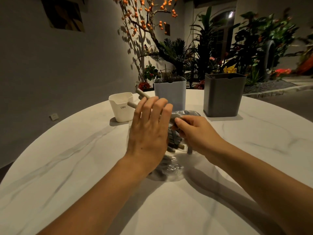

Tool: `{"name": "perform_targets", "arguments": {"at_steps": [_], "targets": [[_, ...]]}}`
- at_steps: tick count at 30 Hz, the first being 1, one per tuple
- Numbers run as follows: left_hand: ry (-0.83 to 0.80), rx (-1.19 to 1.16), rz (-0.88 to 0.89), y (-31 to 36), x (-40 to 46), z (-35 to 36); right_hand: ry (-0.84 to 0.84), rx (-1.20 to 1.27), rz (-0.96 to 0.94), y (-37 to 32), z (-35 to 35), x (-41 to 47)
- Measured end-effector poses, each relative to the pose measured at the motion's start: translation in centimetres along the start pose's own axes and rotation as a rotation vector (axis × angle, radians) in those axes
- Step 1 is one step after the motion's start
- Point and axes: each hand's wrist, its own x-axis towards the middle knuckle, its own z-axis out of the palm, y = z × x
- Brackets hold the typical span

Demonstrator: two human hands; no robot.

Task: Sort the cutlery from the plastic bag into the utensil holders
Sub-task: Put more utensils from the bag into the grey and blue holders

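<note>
On the round marble table (67,167), the clear plastic bag (171,168) of grey cutlery lies under and between both hands. The left hand (149,131) holds beige cutlery handles (141,94) that jut up-left past its fairly straight fingers; whether it truly clasps them cannot be told, while the right hand (194,131) pinches a handle at the bag's mouth. Three holders stand behind: white holder (121,107) left, light-blue holder (170,92) middle, dark-grey holder (223,95) right.

The surface (254,158) is showing smooth, grey-veined marble; the bag (172,168) is looking like clear glossy plastic, the holders (223,97) like matt plastic.
</note>
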Motion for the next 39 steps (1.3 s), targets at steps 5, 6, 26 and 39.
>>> {"name": "perform_targets", "arguments": {"at_steps": [5, 6, 26, 39], "targets": [[-0.103, 0.084, 0.15, -1.6, 0.0, -0.1, -0.003, 0.082, -0.014, -0.8, -1.0, 0.0], [-0.084, 0.041, 0.166, -1.9, 0.1, -0.3, 0.018, 0.144, -0.004, -1.0, -1.2, 0.0], [-0.63, -1.715, -0.876, -0.8, 1.6, -2.3, 0.02, 0.28, -0.1, -0.1, -1.4, 0.1], [-0.917, -1.681, -0.855, 0.2, 2.1, -2.1, 0.082, 0.127, -0.347, -1.5, -1.5, 0.4]]}}
